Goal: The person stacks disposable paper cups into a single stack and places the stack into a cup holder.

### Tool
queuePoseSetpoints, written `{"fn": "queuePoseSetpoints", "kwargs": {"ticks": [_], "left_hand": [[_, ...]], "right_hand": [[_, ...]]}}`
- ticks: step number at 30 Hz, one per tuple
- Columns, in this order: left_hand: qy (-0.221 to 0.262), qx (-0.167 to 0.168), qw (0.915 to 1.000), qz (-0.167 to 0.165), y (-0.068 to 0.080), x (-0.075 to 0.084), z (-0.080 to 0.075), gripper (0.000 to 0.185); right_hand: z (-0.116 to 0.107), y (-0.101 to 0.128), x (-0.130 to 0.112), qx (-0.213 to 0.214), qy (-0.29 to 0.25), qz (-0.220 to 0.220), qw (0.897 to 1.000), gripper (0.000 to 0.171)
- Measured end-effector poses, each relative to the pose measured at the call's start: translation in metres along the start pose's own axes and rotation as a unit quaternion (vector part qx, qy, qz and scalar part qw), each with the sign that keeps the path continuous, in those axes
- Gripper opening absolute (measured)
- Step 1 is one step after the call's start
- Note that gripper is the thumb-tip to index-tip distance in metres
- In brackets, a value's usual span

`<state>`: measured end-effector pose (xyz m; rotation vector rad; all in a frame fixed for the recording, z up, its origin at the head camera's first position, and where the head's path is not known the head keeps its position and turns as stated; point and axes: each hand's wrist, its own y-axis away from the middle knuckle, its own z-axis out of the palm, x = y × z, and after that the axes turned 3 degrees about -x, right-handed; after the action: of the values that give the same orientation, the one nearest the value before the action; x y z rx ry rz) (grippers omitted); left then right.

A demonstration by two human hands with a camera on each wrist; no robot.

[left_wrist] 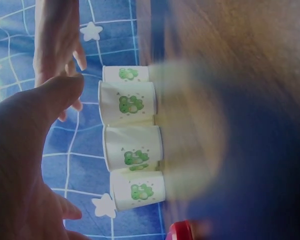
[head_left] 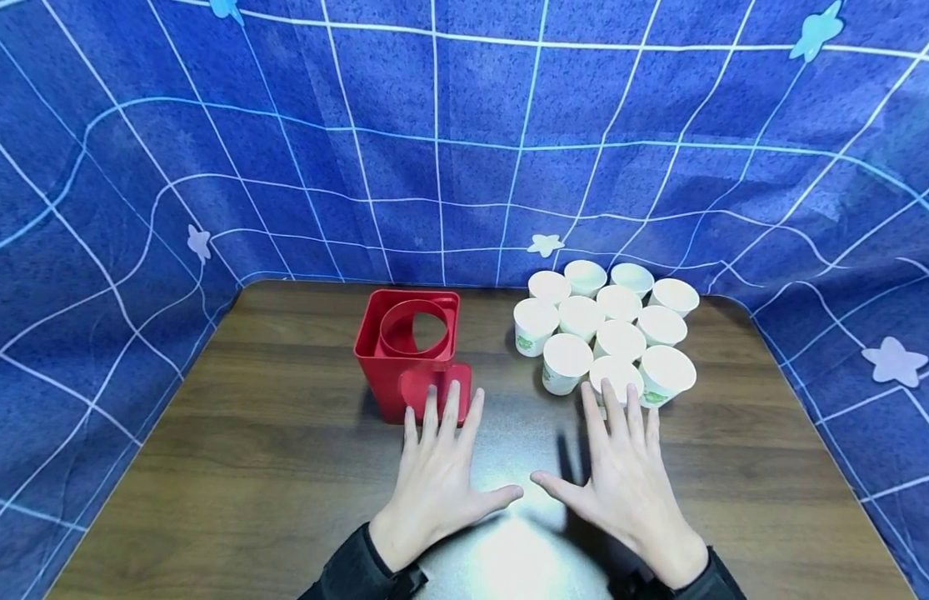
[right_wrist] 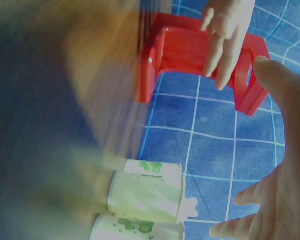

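Fingers spread and straight, my left hand (head_left: 442,483) is over the table just in front of a red square plastic holder (head_left: 389,387). Its fingertips overlap the holder's lower front in the head view. The holder has a round ring inside its open top and a front cutout. My right hand (head_left: 632,487), also spread flat with nothing in it, has its fingertips overlapping the nearest of several white paper cups (head_left: 566,364). These cups stand upright in a tight cluster, mouths up. Green bear prints show on the cups (left_wrist: 135,102) in the left wrist view.
Under everything is a brown wood-grain table (head_left: 247,467), with a bright glare spot near its front. A blue curtain (head_left: 471,167) with white grid lines and stars hangs behind and along both sides, close to the table's back edge.
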<state>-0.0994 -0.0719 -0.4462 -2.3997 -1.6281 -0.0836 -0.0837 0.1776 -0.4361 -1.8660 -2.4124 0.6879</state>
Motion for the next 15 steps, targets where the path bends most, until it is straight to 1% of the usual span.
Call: {"fn": "queuePoseSetpoints", "kwargs": {"ticks": [6,10,15], "left_hand": [[0.012,0.003,0.9997,0.019,-0.008,0.006,0.006,0.126],[0.045,-0.016,0.9985,0.028,-0.015,0.011,0.008,0.125],[0.080,-0.039,0.9955,0.033,-0.028,0.017,0.012,0.123]], "right_hand": [[-0.008,-0.003,0.009,0.002,-0.006,0.017,1.000,0.123],[-0.012,-0.005,0.016,0.009,-0.010,0.027,1.000,0.124],[-0.019,-0.007,0.026,0.015,-0.012,0.043,0.999,0.124]]}}
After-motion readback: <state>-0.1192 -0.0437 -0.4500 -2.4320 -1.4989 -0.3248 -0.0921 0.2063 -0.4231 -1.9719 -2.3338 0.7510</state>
